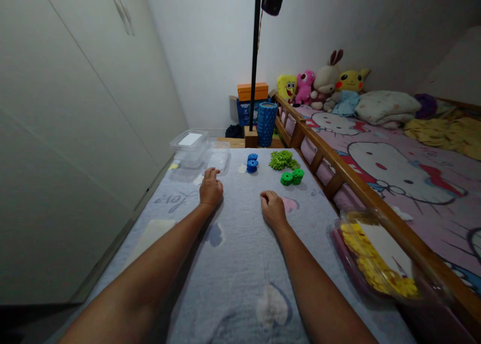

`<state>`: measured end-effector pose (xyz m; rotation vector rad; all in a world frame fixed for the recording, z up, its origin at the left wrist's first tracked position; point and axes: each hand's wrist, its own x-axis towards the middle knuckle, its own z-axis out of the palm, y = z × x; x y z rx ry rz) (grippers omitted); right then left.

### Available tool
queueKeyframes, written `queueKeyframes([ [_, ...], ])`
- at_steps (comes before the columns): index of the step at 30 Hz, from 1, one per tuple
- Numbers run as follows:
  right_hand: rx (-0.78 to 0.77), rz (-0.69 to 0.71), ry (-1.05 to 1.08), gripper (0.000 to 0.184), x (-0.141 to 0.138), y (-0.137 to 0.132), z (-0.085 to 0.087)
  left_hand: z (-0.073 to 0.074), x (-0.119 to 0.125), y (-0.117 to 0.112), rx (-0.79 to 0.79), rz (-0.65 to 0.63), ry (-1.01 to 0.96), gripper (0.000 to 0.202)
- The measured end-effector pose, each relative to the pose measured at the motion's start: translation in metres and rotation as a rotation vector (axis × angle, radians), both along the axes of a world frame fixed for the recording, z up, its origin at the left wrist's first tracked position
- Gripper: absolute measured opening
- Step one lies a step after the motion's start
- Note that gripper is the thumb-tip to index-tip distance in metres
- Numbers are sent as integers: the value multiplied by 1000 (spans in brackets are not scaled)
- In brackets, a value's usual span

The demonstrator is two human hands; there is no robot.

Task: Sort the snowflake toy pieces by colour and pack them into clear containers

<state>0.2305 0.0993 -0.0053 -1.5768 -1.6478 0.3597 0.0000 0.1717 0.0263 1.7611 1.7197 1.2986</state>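
My left hand (211,188) is over the cloth-covered table with its fingers slightly spread, and nothing shows in it. Just beyond it are an open clear plastic box (219,156) and a lidded clear box (189,146) with a white label. My right hand (273,209) rests on the cloth with its fingers curled in, no object visible in them. Beyond the hands stand small stacks of blue gear-like pieces (252,163). To their right lie a heap of lime-green pieces (282,159) and stacks of darker green pieces (292,177), apart from my right hand.
A clear box of yellow pieces (372,259) sits at the table's right edge by the wooden bed rail (338,171). A black pole (254,58) and a blue foam roller (267,124) stand past the far edge. A white wardrobe (75,133) borders the left.
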Motion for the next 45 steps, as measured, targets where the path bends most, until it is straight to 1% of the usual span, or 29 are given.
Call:
queueKeyframes([
  [2,-2,6,5,26,0,-1,1,3,-3,17,-47,33,327,50],
  [4,-5,2,11,26,0,-2,1,7,-6,31,-121,62,545,57],
  [6,-9,-1,13,25,0,-2,2,12,-8,42,-143,78,592,57],
  [7,-11,-2,14,25,0,-2,2,15,-9,48,-163,84,658,56],
  [8,-13,-2,13,25,0,-2,2,18,-10,52,-174,83,682,53],
  [12,-21,4,22,25,0,-2,3,30,-9,64,-182,64,751,36],
  [14,-25,3,29,25,0,-2,3,34,-7,65,-164,46,785,36],
  [16,-28,-3,30,25,0,-2,4,35,-4,61,-135,22,816,36],
  [21,-17,-8,36,25,0,-2,4,31,0,34,-66,-46,882,33],
  [28,-11,-2,47,24,0,-3,4,26,-1,-6,9,-85,939,31],
  [31,-13,0,52,24,0,-3,4,24,-1,-17,20,-119,960,32],
  [33,-13,0,51,24,0,-3,4,24,-2,-19,18,-124,982,33],
  [35,-11,-3,47,24,0,-3,4,26,-4,-17,9,-115,999,33],
  [37,-9,-2,44,24,0,-3,4,30,-8,-10,-8,-102,1004,33],
  [42,-14,-3,59,24,-1,-4,5,40,-21,20,-42,-54,991,35],
  [45,-13,-9,64,24,-1,-5,5,41,-24,36,-66,-45,987,36],
])
